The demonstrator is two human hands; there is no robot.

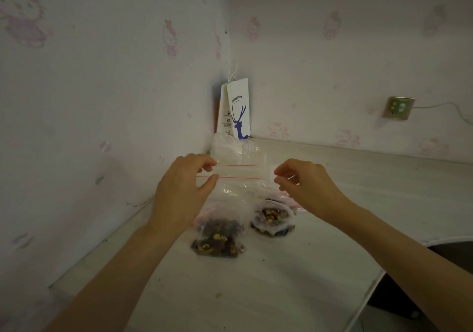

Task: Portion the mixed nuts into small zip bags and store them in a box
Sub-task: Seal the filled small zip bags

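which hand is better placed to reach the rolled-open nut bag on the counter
Right. The right hand is just above the nut bag; the left hand is farther off, across the zip bag.

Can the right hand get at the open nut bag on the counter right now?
Probably yes, once freed: the open nut bag lies close by the right hand with nothing between, but that hand pinches the zip bag.
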